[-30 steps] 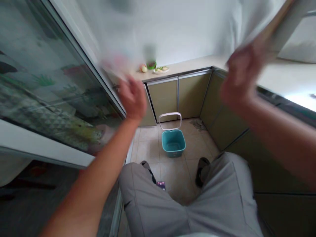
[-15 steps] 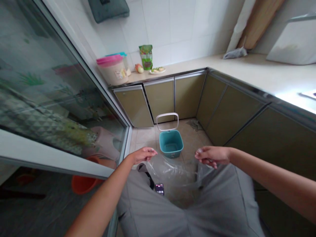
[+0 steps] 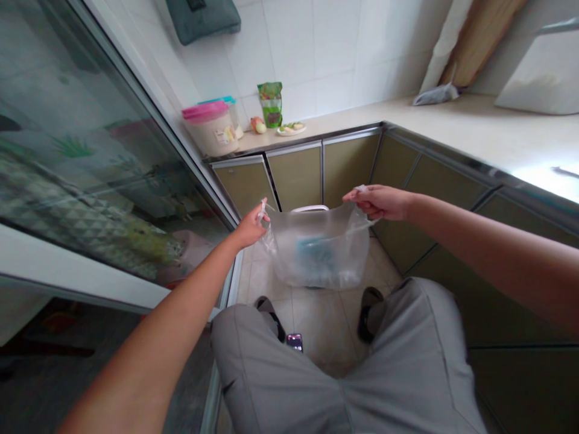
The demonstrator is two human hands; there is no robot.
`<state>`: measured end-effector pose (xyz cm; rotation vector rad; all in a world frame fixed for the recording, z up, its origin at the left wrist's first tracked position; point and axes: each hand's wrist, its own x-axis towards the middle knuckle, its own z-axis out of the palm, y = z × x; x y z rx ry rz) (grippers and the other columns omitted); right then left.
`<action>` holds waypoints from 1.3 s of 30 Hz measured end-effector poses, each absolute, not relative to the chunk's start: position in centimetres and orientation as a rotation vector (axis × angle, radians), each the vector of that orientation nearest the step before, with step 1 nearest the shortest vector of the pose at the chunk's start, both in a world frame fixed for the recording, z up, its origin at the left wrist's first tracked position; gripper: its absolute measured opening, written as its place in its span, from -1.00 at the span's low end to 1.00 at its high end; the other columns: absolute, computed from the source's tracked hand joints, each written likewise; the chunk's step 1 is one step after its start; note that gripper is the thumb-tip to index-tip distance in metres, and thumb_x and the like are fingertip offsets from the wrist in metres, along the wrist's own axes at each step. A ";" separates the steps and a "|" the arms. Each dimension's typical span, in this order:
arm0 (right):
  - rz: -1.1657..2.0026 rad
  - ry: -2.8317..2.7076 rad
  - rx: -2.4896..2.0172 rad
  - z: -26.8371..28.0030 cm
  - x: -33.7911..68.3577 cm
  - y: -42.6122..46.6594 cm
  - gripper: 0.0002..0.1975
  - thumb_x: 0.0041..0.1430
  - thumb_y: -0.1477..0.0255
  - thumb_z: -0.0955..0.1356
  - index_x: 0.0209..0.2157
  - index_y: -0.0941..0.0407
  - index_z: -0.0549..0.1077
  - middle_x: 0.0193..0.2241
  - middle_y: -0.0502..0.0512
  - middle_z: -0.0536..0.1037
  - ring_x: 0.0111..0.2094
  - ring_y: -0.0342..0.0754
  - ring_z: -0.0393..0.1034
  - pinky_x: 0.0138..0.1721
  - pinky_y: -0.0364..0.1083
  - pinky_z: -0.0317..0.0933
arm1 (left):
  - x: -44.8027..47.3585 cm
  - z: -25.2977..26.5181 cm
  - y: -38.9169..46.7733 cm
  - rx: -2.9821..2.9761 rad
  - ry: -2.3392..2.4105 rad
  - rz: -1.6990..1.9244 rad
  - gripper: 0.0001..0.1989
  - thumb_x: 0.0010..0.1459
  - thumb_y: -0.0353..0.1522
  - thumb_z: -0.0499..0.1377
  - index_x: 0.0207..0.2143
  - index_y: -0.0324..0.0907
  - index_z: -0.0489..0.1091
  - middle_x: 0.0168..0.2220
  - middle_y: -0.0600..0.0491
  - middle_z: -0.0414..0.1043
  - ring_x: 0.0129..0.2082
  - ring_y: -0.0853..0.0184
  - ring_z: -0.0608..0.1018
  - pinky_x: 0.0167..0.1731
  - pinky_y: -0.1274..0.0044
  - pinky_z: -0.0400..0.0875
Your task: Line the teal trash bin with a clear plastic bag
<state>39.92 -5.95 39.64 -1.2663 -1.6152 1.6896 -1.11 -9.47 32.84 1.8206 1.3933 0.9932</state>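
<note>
A translucent plastic bag (image 3: 280,259) hangs stretched between my two hands. My left hand (image 3: 251,228) is closed on its upper left corner, with a strip of plastic around the fingers. My right hand (image 3: 380,202) grips the upper right corner, slightly higher than the left. Behind the bag, on the floor, stands a teal bucket (image 3: 316,253), blurred through the plastic. The top of its pale handle (image 3: 310,208) shows above the bag's edge.
A phone (image 3: 294,342) lies on the tiled floor between my feet. Cabinets (image 3: 296,178) line the back and right side under the counter (image 3: 479,129). A pink-lidded container (image 3: 211,129) stands at the counter's left end. A glass sliding door (image 3: 149,157) is close on my left.
Both hands have risen and moved forward, away from my lap, carrying the bag. It now hangs upright and spread in front of the bucket, which was uncovered before.
</note>
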 end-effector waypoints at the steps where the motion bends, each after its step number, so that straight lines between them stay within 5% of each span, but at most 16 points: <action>1: 1.618 -1.647 -1.260 39.8 39.6 -5.5 -0.71 0.22 0.31 0.42 -0.04 0.11 0.47 -0.62 -0.17 0.07 -0.66 -0.25 -0.11 -0.67 -0.24 -0.23 | -1.1 33.1 -9.2 1.830 1.411 1.005 0.10 -0.11 -0.60 0.25 0.48 -0.01 -0.02 -0.21 0.10 0.38 -0.54 0.55 0.22 -0.51 0.66 0.17; 9: 0.816 -1.843 -1.305 38.9 38.8 -2.6 -0.68 0.15 0.38 0.42 -0.07 0.18 0.61 -0.48 0.01 0.49 -0.50 -0.17 0.24 -0.39 -0.15 0.24 | 0.2 34.3 -8.7 1.946 1.734 1.164 0.15 -0.03 -0.59 0.25 0.53 -0.02 -0.22 -0.02 -0.05 0.46 -0.30 0.35 0.48 -0.23 0.52 0.42; 15: 0.523 -1.872 -1.318 39.4 39.5 -2.4 -0.68 0.12 0.43 0.40 -0.09 0.21 0.63 -0.35 0.08 0.58 -0.35 -0.07 0.40 -0.24 -0.10 0.34 | 0.8 34.1 -8.9 1.977 1.851 1.227 0.12 0.03 -0.56 0.25 0.53 0.01 -0.26 0.17 -0.13 0.38 -0.10 0.21 0.54 -0.11 0.45 0.44; 28: 0.594 -1.915 -1.394 33.5 41.1 -4.7 -0.63 0.13 0.45 0.39 -0.01 0.11 0.62 -0.26 0.10 0.65 -0.21 0.06 0.54 -0.16 -0.06 0.41 | 0.7 28.4 -10.4 1.993 2.000 0.901 0.12 0.01 -0.59 0.17 0.53 -0.02 -0.31 -0.01 -0.08 0.49 -0.21 0.23 0.54 -0.27 0.52 0.37; 39: 0.579 -1.950 -1.560 28.0 41.6 -9.7 -0.32 0.11 0.47 0.35 0.31 0.06 0.40 -0.03 0.14 0.64 0.00 0.17 0.52 0.03 0.00 0.35 | 1.1 25.3 -10.4 1.879 2.042 0.757 0.18 -0.03 -0.57 0.20 0.52 0.05 -0.36 -0.06 0.00 0.52 -0.37 0.31 0.49 -0.37 0.54 0.28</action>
